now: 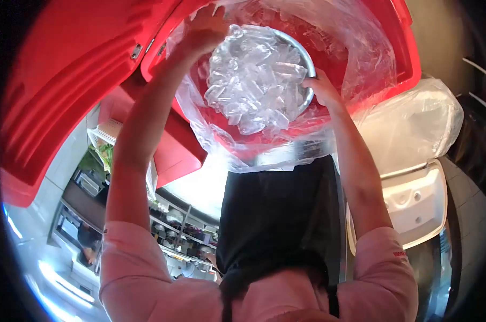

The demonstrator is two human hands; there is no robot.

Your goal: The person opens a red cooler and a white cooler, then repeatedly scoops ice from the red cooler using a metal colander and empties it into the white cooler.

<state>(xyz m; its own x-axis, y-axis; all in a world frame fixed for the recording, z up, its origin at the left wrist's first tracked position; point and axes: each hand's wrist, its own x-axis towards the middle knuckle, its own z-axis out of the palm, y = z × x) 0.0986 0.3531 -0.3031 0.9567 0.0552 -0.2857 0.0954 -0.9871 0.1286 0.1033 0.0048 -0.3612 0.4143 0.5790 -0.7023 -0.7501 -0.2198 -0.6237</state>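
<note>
A round metal bowl [309,64] heaped with clear ice pieces [256,80] is held over the open red cooler [409,48]. My right hand [322,87] grips the bowl's right rim, fingers closed on it. At the bowl's upper left is my left hand [208,24], its fingers spread and raised near the rim. Clear plastic sheeting [369,48] lines the cooler and hangs over its front edge.
The red lid [66,70] stands open at the left. To the right are a whitish plastic-covered container [409,126] and an open white lid [417,198]. Shelves with items [184,231] and part of a person [87,244] appear lower left.
</note>
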